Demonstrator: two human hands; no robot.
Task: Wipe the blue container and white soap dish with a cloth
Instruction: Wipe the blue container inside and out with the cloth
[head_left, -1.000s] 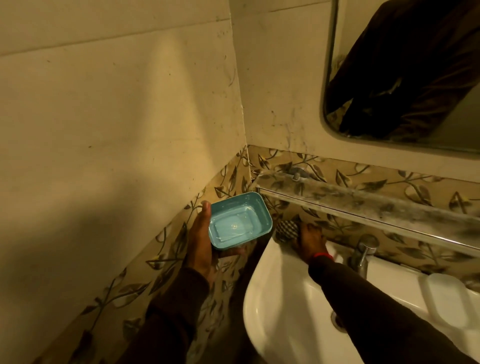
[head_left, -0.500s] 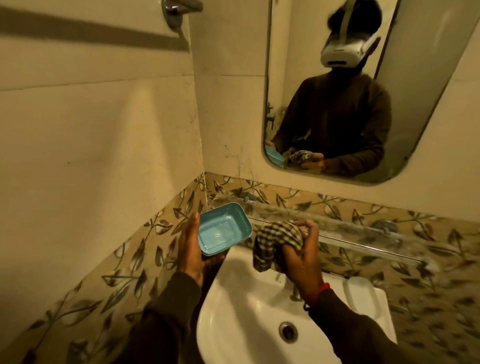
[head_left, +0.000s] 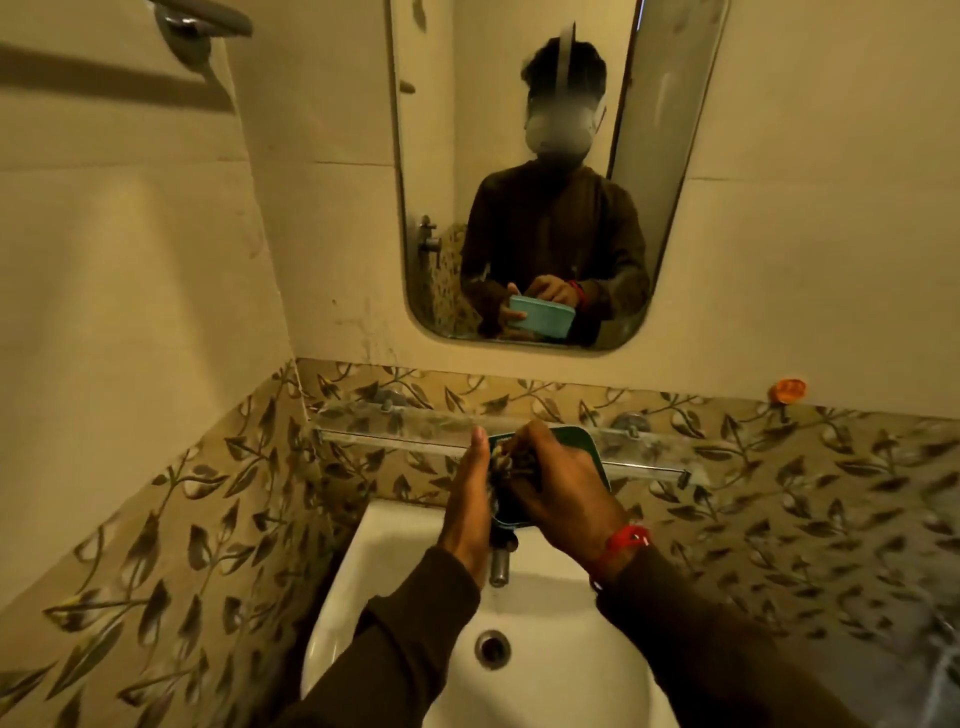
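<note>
Above the white sink, my left hand holds the blue container by its left side, tilted up toward me. My right hand presses the checked cloth into the container's inside, covering most of it. Only the container's upper right rim and a bit of its lower edge show. The mirror reflects the container's blue underside between both hands. The white soap dish is not in view; my right forearm covers the sink's right side.
A white sink with a chrome tap and drain lies below my hands. A glass shelf runs along the leaf-patterned wall behind them. A mirror hangs above. A chrome fitting sticks out at top left.
My right hand has brought the cloth from beside the container into it. Both hands and the container have moved right, over the tap. The camera has tilted up and turned toward the mirror.
</note>
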